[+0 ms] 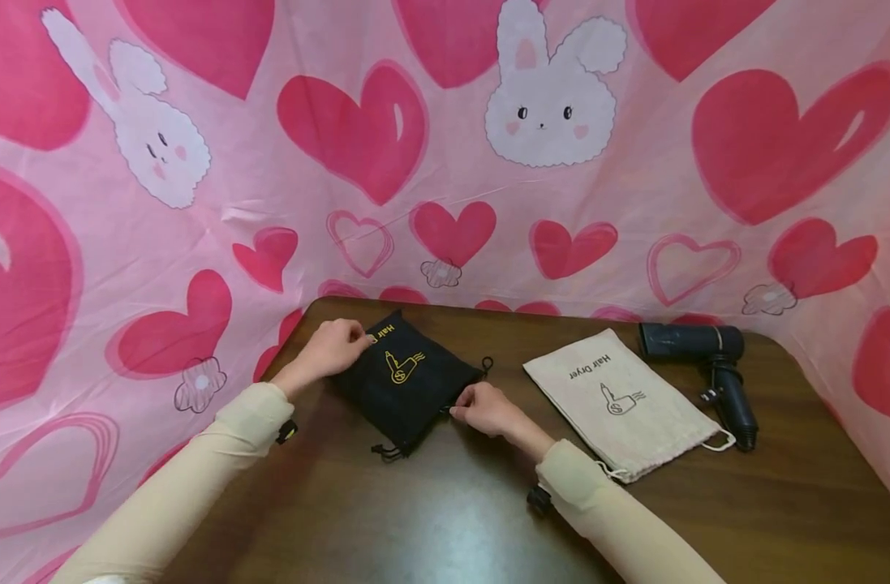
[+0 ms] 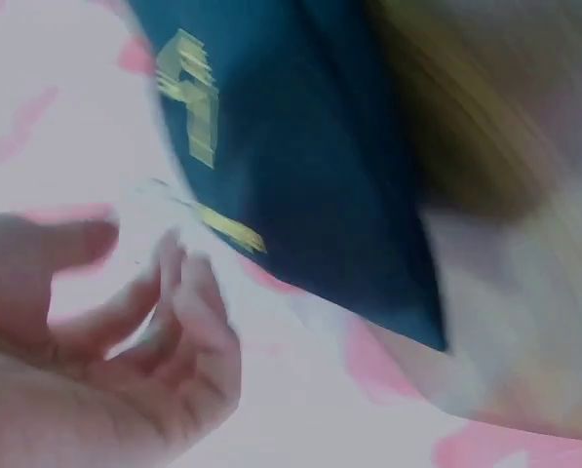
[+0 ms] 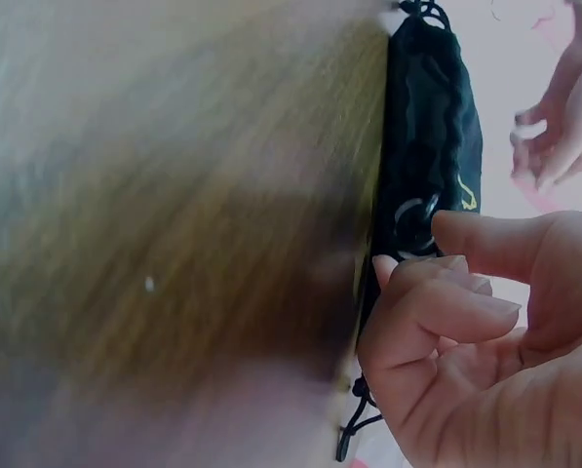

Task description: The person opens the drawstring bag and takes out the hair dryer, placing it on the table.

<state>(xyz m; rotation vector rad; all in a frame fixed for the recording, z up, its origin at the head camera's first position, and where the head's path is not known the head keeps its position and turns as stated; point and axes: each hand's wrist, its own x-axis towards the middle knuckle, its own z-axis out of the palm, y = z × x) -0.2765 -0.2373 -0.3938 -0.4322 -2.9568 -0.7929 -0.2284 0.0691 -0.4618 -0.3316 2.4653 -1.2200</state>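
Note:
A black drawstring bag (image 1: 415, 381) with yellow "Hair" lettering and a yellow hair-dryer drawing lies on the table. At its far left corner is my left hand (image 1: 335, 345), its fingers loosely bent. In the left wrist view, thumb and fingers stand apart beside the bag (image 2: 300, 175) with nothing between them. My right hand (image 1: 484, 408) is at the bag's near right edge, by the gathered mouth. The right wrist view shows its thumb and forefinger pinching the black cloth (image 3: 422, 146). A grey curved shape shows beside the thumb; what it is, I cannot tell.
To the right lies a cream drawstring bag (image 1: 627, 405) printed "Hair Dryer". Beyond it rests a black hair dryer (image 1: 689, 342), handle toward me. The brown wooden table (image 1: 415, 519) meets a pink cloth backdrop (image 1: 445, 178) with hearts and rabbits on its far and side edges.

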